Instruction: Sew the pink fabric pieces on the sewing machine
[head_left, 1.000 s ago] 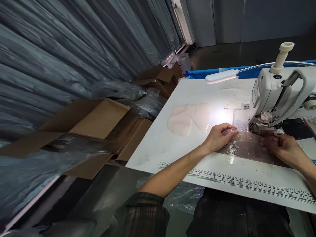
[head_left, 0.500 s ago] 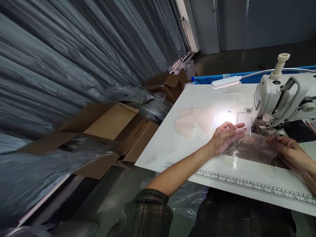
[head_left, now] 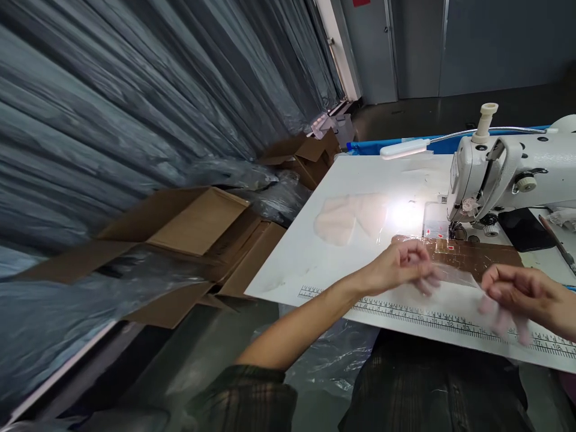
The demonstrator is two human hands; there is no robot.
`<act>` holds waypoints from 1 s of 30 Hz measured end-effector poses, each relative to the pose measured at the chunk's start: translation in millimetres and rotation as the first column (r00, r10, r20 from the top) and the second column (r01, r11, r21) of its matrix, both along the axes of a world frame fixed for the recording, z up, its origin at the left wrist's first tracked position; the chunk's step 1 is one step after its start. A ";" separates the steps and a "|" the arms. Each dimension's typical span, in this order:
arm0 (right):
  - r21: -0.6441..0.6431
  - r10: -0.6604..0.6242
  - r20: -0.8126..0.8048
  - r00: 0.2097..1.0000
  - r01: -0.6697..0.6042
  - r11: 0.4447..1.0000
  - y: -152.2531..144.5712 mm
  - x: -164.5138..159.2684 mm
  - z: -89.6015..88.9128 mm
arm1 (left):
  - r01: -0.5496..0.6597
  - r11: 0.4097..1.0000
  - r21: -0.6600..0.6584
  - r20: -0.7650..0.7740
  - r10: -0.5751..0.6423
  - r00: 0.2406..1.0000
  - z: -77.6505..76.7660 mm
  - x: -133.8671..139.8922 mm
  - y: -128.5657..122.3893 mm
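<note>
A thin, see-through plastic sheet [head_left: 455,275] stretches between my two hands in front of the sewing machine [head_left: 481,174]. My left hand [head_left: 405,267] is closed on its left end, with the fingertips blurred. At the other end, my right hand [head_left: 522,294] pinches the sheet's corner between thumb and forefinger, its lower fingers smeared by motion. Behind the sheet, brown tape [head_left: 488,257] covers the bed near the needle, with small red marks on it. To the left, a pale pink, translucent cut piece [head_left: 344,219] lies flat on the white tabletop [head_left: 288,264].
A printed ruler [head_left: 418,318] runs along the table's front edge. A lamp [head_left: 405,148] on a bendy neck lights the surface. A black phone-like slab [head_left: 526,229] lies right of the needle. Open cardboard boxes [head_left: 202,222] stand left of the table, below a grey curtain [head_left: 157,90].
Both hands have drawn back toward the table's front edge with the clear sheet, uncovering the brown tape and red marks. The view has shifted slightly to the right.
</note>
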State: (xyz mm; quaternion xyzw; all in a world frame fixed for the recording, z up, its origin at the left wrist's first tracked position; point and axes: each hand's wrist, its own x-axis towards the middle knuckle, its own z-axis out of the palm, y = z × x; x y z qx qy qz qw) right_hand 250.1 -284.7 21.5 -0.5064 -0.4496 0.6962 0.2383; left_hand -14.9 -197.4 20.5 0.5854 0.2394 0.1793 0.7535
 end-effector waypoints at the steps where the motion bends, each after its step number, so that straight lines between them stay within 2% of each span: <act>1: -0.037 0.032 0.007 0.999 -0.032 0.999 -6.0 6.6 3.1 | 0.095 0.995 0.025 -0.045 -0.094 0.995 6.7 -5.3 -6.8; 3: -0.026 0.024 0.043 0.999 -0.023 0.999 -8.7 17.1 7.6 | 0.147 0.982 0.119 -0.130 -0.131 0.983 14.9 -11.6 -14.1; 5: 0.070 -0.058 0.138 0.989 0.049 0.996 2.3 20.7 9.1 | 0.108 0.943 0.314 -0.194 -0.048 0.980 13.0 -10.4 -9.9; 6: 0.135 -0.130 0.203 0.970 0.104 0.985 11.7 19.9 8.4 | 0.072 0.895 0.440 -0.209 0.024 0.978 8.3 -7.1 -3.6; 8: 0.240 -0.291 0.335 0.896 0.217 0.946 33.9 14.7 4.4 | -0.010 0.726 0.687 -0.184 0.188 0.965 -6.4 2.2 14.1; 10: 0.357 -0.383 0.446 0.809 0.231 0.905 53.9 7.9 -1.0 | -0.007 0.566 0.824 -0.192 0.291 0.937 -23.7 11.5 32.7; 12: 0.420 -0.412 0.522 0.747 0.195 0.886 67.0 2.4 -5.0 | 0.039 0.472 0.881 -0.225 0.345 0.911 -39.0 17.1 46.2; 16: 0.450 -0.420 0.597 0.684 0.149 0.881 72.1 0.1 -5.2 | 0.081 0.372 0.925 -0.244 0.416 0.876 -57.9 16.8 54.3; 18: 0.455 -0.408 0.622 0.669 0.115 0.883 68.6 3.5 -5.5 | 0.082 0.305 0.949 -0.213 0.426 0.879 -62.3 14.4 54.5; 21: 0.421 -0.357 0.677 0.643 0.058 0.905 61.4 12.2 -11.5 | 0.068 0.133 0.989 -0.120 0.438 0.891 -64.9 12.1 55.9; 23: 0.396 -0.336 0.668 0.664 0.066 0.916 56.2 16.8 -17.3 | 0.047 0.026 0.999 -0.053 0.424 0.904 -64.3 11.9 56.9; 24: 0.397 -0.348 0.634 0.691 0.095 0.913 53.6 17.6 -19.6 | 0.027 0.005 1.000 -0.027 0.395 0.918 -63.3 12.0 57.0; 25: 0.406 -0.373 0.584 0.721 0.139 0.903 50.8 17.0 -20.9 | 0.003 0.017 1.000 -0.009 0.357 0.934 -61.6 12.0 56.7; 26: 0.408 -0.402 0.523 0.752 0.194 0.892 48.1 14.8 -21.0 | -0.027 0.065 0.998 0.005 0.318 0.948 -59.4 11.8 56.1; 27: 0.395 -0.427 0.455 0.782 0.252 0.883 45.5 11.0 -20.0 | -0.060 0.144 0.988 0.016 0.288 0.958 -56.6 11.4 55.5; 28: 0.369 -0.450 0.386 0.805 0.312 0.875 43.4 5.5 -18.0 | -0.096 0.253 0.963 0.024 0.277 0.961 -53.4 10.7 55.0; 30: 0.263 -0.449 0.268 0.852 0.383 0.885 41.4 -9.6 -12.5 | -0.151 0.533 0.833 -0.004 0.280 0.960 -46.2 8.3 55.5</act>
